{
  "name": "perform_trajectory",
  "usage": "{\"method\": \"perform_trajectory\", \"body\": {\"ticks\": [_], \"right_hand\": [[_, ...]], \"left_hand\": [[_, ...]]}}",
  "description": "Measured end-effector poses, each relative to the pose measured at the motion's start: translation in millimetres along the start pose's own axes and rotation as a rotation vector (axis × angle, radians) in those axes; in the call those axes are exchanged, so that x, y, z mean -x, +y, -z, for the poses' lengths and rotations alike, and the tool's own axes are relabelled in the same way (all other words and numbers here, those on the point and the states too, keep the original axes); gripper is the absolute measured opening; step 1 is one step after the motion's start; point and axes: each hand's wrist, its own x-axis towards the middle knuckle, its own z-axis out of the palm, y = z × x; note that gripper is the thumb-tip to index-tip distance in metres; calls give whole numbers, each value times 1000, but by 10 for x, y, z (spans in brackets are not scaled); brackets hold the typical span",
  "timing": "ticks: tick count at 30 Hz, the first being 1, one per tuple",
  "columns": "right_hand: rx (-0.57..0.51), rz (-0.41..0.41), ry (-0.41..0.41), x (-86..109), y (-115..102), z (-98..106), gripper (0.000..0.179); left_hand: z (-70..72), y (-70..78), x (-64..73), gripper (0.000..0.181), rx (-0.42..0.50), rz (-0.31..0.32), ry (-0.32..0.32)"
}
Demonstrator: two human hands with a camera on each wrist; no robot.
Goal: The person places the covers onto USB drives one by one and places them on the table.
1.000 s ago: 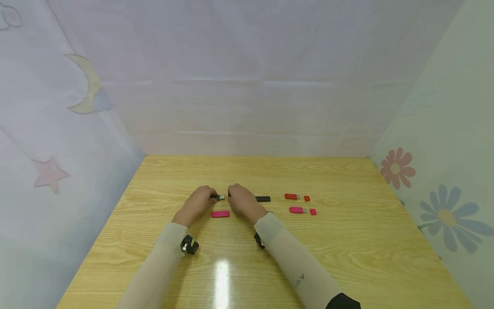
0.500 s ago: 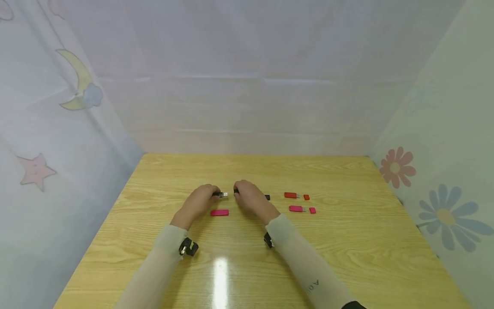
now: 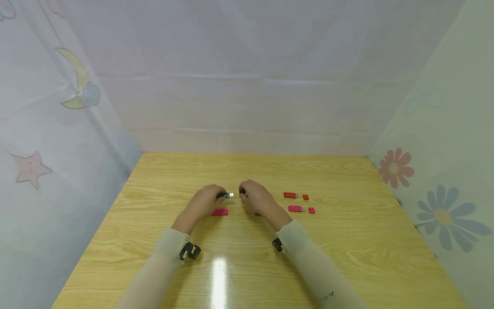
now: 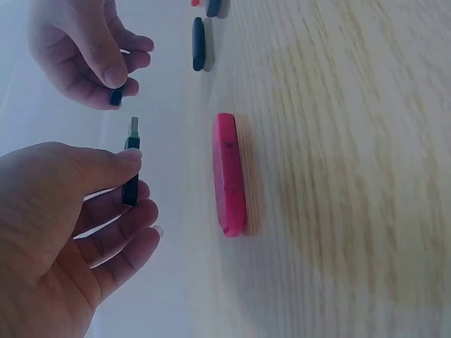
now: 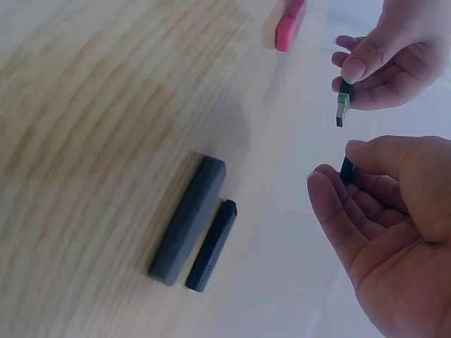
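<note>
My left hand (image 3: 204, 202) pinches a black USB stick (image 4: 132, 172) between thumb and fingers. Its bare metal plug (image 5: 340, 116) points toward the right hand. A small black USB cap (image 5: 347, 170) is pinched between the thumb and fingers of my right hand (image 3: 259, 200). Cap and plug are apart, with a narrow gap between them, both held above the table. Below the left hand lies a pink USB stick (image 4: 229, 176) with its cap on. Under the right hand, a wide black stick (image 5: 187, 222) and a slimmer black one (image 5: 213, 246) lie side by side.
Right of the hands, a red USB stick (image 3: 290, 195) lies uncapped beside its red cap (image 3: 305, 197). Nearer, an uncapped pink stick (image 3: 295, 208) has its pink cap (image 3: 311, 210) alongside. Printed cloth surrounds the wooden table (image 3: 347, 249).
Both hands have shifted to the right, the right one further, with stick and cap still held. The right hand now covers the black stick that was visible beside it in the head view.
</note>
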Motion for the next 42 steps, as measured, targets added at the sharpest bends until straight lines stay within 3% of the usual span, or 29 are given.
{"method": "perform_trajectory", "body": {"ticks": [5,15,30,42], "right_hand": [[-23,28,16,107,29,63,12],[-16,55,49,298,104,161,15],[-26,21,46,481,196,251,16],[-64,1,81,636,332,303,19]], "left_hand": [[0,86,9,17,14,-10,5],[0,264,7,16,3,-88,24],[-24,427,-20,20,-58,-151,-1],[-58,530,-33,20,-62,-237,26]]}}
